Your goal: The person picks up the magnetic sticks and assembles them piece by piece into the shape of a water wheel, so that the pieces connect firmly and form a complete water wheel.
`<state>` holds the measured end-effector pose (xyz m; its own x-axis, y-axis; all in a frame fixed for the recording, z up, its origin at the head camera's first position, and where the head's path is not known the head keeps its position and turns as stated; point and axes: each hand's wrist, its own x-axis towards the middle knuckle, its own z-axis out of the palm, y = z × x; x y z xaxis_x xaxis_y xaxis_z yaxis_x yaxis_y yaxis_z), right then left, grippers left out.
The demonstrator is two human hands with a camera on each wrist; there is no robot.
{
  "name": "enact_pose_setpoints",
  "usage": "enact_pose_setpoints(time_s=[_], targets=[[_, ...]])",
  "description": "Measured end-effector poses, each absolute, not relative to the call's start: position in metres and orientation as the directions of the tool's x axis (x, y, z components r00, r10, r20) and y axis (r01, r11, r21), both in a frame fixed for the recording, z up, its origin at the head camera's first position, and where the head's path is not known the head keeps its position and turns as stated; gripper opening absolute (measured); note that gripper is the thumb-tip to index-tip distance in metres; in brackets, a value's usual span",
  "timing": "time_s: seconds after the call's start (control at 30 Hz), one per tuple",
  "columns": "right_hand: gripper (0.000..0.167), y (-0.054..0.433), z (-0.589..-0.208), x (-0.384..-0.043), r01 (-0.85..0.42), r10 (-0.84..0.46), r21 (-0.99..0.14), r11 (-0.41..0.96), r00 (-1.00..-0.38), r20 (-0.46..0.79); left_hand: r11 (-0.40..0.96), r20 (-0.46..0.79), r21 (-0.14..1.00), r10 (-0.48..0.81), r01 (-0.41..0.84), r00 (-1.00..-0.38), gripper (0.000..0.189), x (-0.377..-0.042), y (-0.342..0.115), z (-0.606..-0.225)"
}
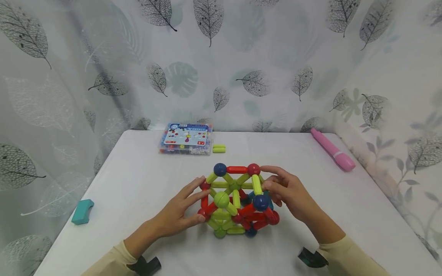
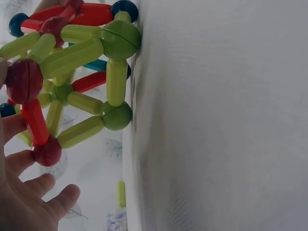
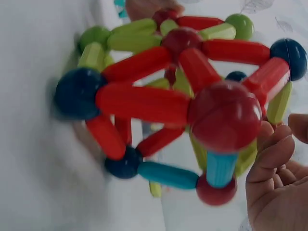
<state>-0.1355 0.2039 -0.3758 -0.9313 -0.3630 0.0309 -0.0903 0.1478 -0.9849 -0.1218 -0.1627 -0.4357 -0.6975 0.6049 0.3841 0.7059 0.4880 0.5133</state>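
A magnetic ball-and-stick structure (image 1: 236, 186) of red, green and blue balls joined by red, yellow-green and teal rods stands on the table between both hands. My left hand (image 1: 179, 212) holds its left side, thumb by a lower red ball and fingers at an upper one. In the left wrist view, the outer fingers (image 2: 65, 202) spread free of it. My right hand (image 1: 288, 191) holds the upper right, index finger at the top red ball (image 1: 253, 169) and thumb beside a yellow-green rod (image 1: 256, 184). Its other fingers curl in, partly hidden.
A clear case of pieces (image 1: 186, 138) lies at the back of the white table (image 1: 145, 168), beside loose yellow-green rods (image 1: 219, 148). A pink stick-like object (image 1: 333, 150) lies back right, and a teal block (image 1: 82, 212) at the left edge. Leaf-patterned curtain (image 1: 221, 57) hangs behind.
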Motion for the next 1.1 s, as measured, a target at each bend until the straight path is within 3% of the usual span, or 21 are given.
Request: enact_pose_setpoints(time_s=[0.2, 0.4, 0.53, 0.8, 1.1], targets=[[0.043, 0.227, -0.383, -0.127, -0.335, -0.325, -0.88, 0.335, -0.918, 0.226, 0.441, 0.432, 0.596, 0.529, 0.671, -0.731, 0.057, -0.132, -0.165, -0.431], [0.083, 0.24, -0.393, -0.126, -0.443, -0.491, -0.769, 0.462, -0.849, 0.194, 0.456, 0.358, 0.774, 0.258, 0.44, -0.898, 0.037, -0.18, -0.162, -0.423], [0.097, 0.242, -0.4, -0.125, -0.443, -0.573, -0.775, 0.45, -0.809, 0.13, 0.511, 0.262, 0.798, 0.183, 0.32, -0.947, 0.036, -0.229, -0.148, -0.421], [0.099, 0.237, -0.404, -0.123, -0.429, -0.605, -0.811, 0.397, -0.787, 0.12, 0.728, 0.121, 0.595, 0.337, 0.339, -0.934, 0.046, -0.308, -0.103, -0.436], [0.099, 0.239, -0.407, -0.121, -0.421, -0.594, -0.809, 0.41, -0.796, 0.113, 0.834, 0.045, 0.438, 0.352, 0.335, -0.935, 0.043, -0.324, -0.082, -0.444]])
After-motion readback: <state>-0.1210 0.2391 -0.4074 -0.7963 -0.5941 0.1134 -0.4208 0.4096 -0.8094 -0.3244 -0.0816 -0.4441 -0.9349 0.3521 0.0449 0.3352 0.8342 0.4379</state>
